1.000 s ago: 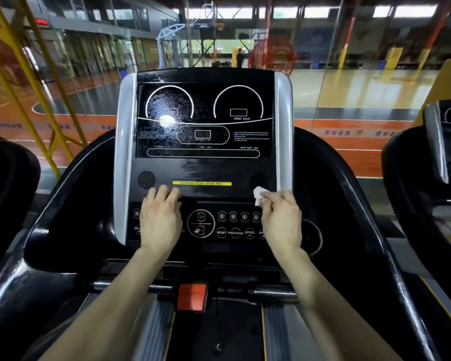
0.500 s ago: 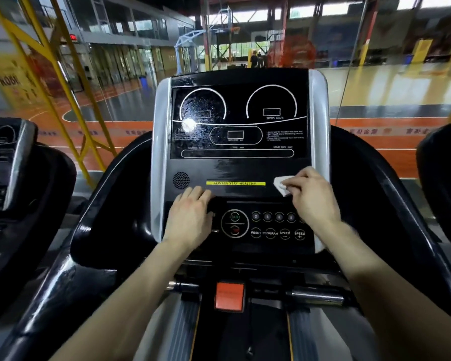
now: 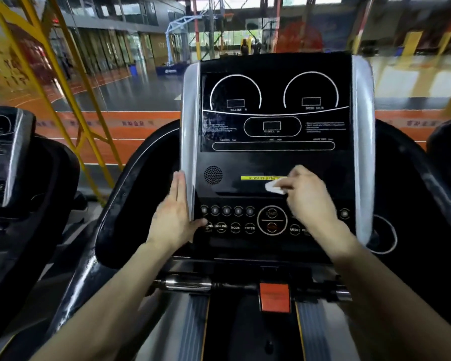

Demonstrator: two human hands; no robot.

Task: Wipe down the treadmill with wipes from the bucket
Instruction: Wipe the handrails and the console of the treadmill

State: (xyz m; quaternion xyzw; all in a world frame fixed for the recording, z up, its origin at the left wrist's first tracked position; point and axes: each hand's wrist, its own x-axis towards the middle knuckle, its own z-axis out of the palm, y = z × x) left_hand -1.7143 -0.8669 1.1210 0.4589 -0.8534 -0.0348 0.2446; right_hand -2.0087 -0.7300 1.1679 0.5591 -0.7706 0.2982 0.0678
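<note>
change: left hand (image 3: 173,217) has been shifted off the button panel (image 3: 235,219) to the left silver edge (image 3: 188,126) of the treadmill console (image 3: 320,165); wipe (image 3: 272,187) has been drawn leftward along the yellow strip (image 3: 258,178) | left hand: flat, fingers straight, laid against that edge | right hand (image 3: 307,196): wipe pinched in curled fingers, pressed on the console's middle, just under the strip

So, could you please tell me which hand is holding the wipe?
The right hand pinches the white wipe by the yellow strip; the left hand lies flat against the silver edge, empty.
</note>
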